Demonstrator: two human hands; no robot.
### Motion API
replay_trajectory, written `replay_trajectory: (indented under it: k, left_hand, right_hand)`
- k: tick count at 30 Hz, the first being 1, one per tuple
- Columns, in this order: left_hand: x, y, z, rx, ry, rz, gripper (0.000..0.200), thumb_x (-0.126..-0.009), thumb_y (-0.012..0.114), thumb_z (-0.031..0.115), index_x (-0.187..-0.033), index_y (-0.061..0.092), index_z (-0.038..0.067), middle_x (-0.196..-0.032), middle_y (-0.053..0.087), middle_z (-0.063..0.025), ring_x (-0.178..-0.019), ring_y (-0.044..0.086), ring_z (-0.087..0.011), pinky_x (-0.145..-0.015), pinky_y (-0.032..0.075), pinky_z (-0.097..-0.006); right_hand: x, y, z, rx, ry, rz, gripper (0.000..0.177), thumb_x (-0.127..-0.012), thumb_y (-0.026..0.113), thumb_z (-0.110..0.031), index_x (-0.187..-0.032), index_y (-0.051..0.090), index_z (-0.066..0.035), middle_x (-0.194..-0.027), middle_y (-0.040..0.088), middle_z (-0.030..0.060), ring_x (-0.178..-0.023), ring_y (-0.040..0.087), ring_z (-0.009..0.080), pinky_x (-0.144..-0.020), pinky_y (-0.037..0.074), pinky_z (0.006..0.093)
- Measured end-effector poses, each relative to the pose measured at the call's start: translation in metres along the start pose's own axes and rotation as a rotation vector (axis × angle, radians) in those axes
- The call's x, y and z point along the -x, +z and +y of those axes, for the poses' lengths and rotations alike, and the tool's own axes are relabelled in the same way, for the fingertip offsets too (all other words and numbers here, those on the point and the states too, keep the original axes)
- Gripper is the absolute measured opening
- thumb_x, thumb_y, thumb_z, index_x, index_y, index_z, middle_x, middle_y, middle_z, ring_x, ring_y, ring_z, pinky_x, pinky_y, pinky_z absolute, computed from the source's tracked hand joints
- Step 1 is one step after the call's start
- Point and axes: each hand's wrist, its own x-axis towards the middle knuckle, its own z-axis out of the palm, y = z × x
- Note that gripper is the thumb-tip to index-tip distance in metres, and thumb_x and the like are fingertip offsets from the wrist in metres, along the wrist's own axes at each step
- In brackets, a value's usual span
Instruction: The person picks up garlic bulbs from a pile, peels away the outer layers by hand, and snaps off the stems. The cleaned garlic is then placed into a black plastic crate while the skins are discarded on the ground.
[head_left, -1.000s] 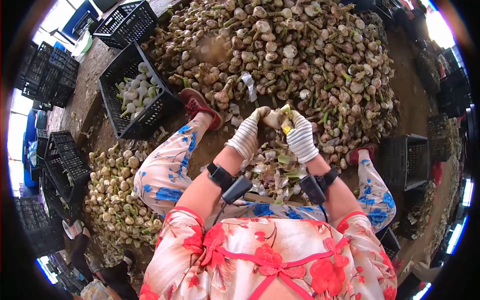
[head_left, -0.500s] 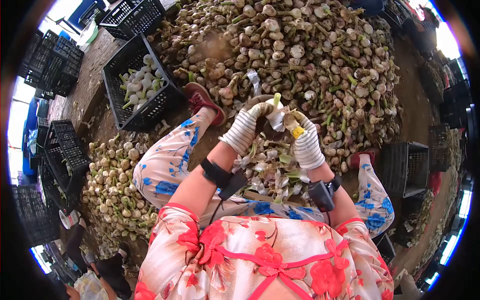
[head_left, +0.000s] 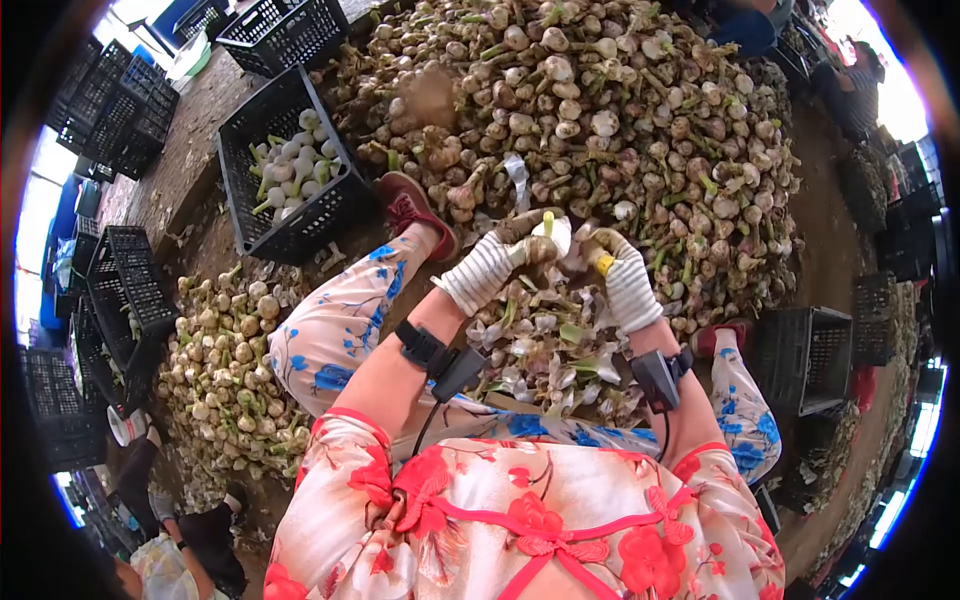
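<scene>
My left hand (head_left: pixel 503 258), in a striped glove with soiled fingers, is closed round a garlic bulb (head_left: pixel 556 238). The bulb looks white and peeled, with a short green stem pointing up. Just right of it is my right hand (head_left: pixel 618 272), gloved the same way, its fingers curled in and something yellow round one finger. What those fingers hold, if anything, cannot be made out. Below both hands lies a heap of garlic skins and leaf scraps (head_left: pixel 550 345) between my legs.
A large pile of unpeeled garlic (head_left: pixel 620 130) rises ahead. At the left, a black crate (head_left: pixel 300 235) holds peeled white bulbs, with a smaller garlic heap (head_left: pixel 225 370) below it. Another black crate (head_left: pixel 805 360) stands at the right. Other people sit at the edges.
My right hand has moved a little away from the bulb, to the right and down. The brownish skin between the hands no longer shows, and more of the white bulb is visible.
</scene>
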Motion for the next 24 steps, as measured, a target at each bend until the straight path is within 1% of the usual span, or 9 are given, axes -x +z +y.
replay_trajectory:
  k: [2, 4, 6, 8, 13, 16, 18, 22, 24]
  left_hand:
    - [-0.001, 0.0, 0.002, 0.022, 0.008, 0.029, 0.051, -0.079, 0.062, 0.019, -0.125, 0.041, 0.006, -0.103, 0.057, -0.0039, -0.084, 0.057, -0.0118, -0.067, 0.051, -0.0253]
    - [-0.004, -0.001, -0.005, -0.055, 0.057, 0.009, 0.053, -0.08, 0.061, 0.023, -0.125, 0.04, 0.006, -0.108, 0.055, -0.0034, -0.091, 0.056, -0.0125, -0.071, 0.05, -0.0263]
    - [-0.009, -0.001, -0.014, -0.057, 0.141, 0.038, 0.055, -0.079, 0.063, 0.023, -0.126, 0.039, 0.007, -0.11, 0.055, -0.0032, -0.093, 0.055, -0.0122, -0.072, 0.05, -0.0261]
    - [-0.006, -0.003, -0.016, -0.061, 0.129, 0.051, 0.055, -0.078, 0.064, 0.021, -0.126, 0.04, 0.007, -0.109, 0.055, -0.0037, -0.091, 0.056, -0.0132, -0.071, 0.051, -0.027]
    - [-0.003, -0.007, -0.017, 0.088, 0.071, 0.072, 0.053, -0.075, 0.067, 0.019, -0.121, 0.043, 0.008, -0.101, 0.057, -0.0075, -0.078, 0.059, -0.0162, -0.062, 0.052, -0.0299]
    - [-0.006, -0.008, -0.023, 0.035, 0.12, 0.084, 0.053, -0.074, 0.067, 0.017, -0.121, 0.043, 0.008, -0.098, 0.058, -0.0076, -0.075, 0.059, -0.0155, -0.061, 0.051, -0.0285]
    - [-0.005, -0.001, -0.02, -0.035, 0.072, 0.095, 0.052, -0.075, 0.067, 0.016, -0.12, 0.044, 0.007, -0.099, 0.058, -0.0063, -0.073, 0.058, -0.0146, -0.061, 0.051, -0.0275]
    - [-0.003, -0.007, -0.017, 0.001, 0.0, 0.059, 0.046, -0.077, 0.065, 0.015, -0.118, 0.046, 0.004, -0.102, 0.057, -0.0048, -0.084, 0.057, -0.0127, -0.067, 0.05, -0.0264]
    - [-0.012, -0.011, -0.03, -0.141, 0.132, 0.105, 0.041, -0.078, 0.062, 0.012, -0.115, 0.047, 0.003, -0.102, 0.058, -0.0053, -0.088, 0.056, -0.0122, -0.073, 0.049, -0.0261]
  right_hand:
    - [0.017, 0.021, -0.022, -0.108, -0.045, -0.139, 0.035, -0.081, 0.059, -0.012, -0.114, 0.047, -0.008, -0.091, 0.057, 0.0045, -0.073, 0.059, 0.0123, -0.057, 0.052, 0.0247]
    - [0.021, 0.027, -0.029, -0.276, 0.065, -0.102, 0.039, -0.079, 0.062, -0.011, -0.114, 0.046, -0.007, -0.092, 0.056, 0.0033, -0.074, 0.058, 0.0107, -0.056, 0.05, 0.0231]
    - [0.012, 0.026, -0.026, -0.123, 0.131, -0.016, 0.037, -0.078, 0.063, -0.013, -0.111, 0.048, -0.005, -0.091, 0.057, 0.0031, -0.074, 0.058, 0.0093, -0.056, 0.049, 0.0227]
    - [0.002, 0.027, -0.018, 0.272, -0.209, -0.034, 0.033, -0.079, 0.063, -0.016, -0.106, 0.051, -0.003, -0.087, 0.059, 0.003, -0.072, 0.058, 0.0087, -0.055, 0.05, 0.0222]
    - [0.005, 0.023, -0.018, -0.159, 0.089, 0.01, 0.03, -0.077, 0.066, -0.025, -0.094, 0.055, -0.003, -0.079, 0.06, 0.0035, -0.062, 0.058, 0.0085, -0.052, 0.048, 0.0205]
    - [0.013, 0.027, -0.022, -0.066, 0.11, 0.081, 0.031, -0.077, 0.066, -0.025, -0.094, 0.055, -0.002, -0.078, 0.06, 0.0039, -0.061, 0.055, 0.0071, -0.053, 0.046, 0.0198]
    - [0.004, 0.015, 0.01, 0.266, -0.057, 0.1, 0.026, -0.077, 0.066, -0.02, -0.09, 0.055, 0.001, -0.074, 0.058, 0.0033, -0.063, 0.049, 0.0043, -0.053, 0.042, 0.0192]
    - [0.01, 0.02, -0.002, 0.015, 0.094, 0.066, 0.02, -0.077, 0.063, -0.011, -0.091, 0.056, 0.002, -0.077, 0.059, 0.0037, -0.065, 0.049, 0.0057, -0.056, 0.043, 0.0201]
    - [0.008, 0.021, 0.009, -0.114, 0.151, 0.067, 0.019, -0.077, 0.061, -0.008, -0.092, 0.055, 0.003, -0.077, 0.059, 0.004, -0.066, 0.049, 0.0062, -0.057, 0.043, 0.0204]
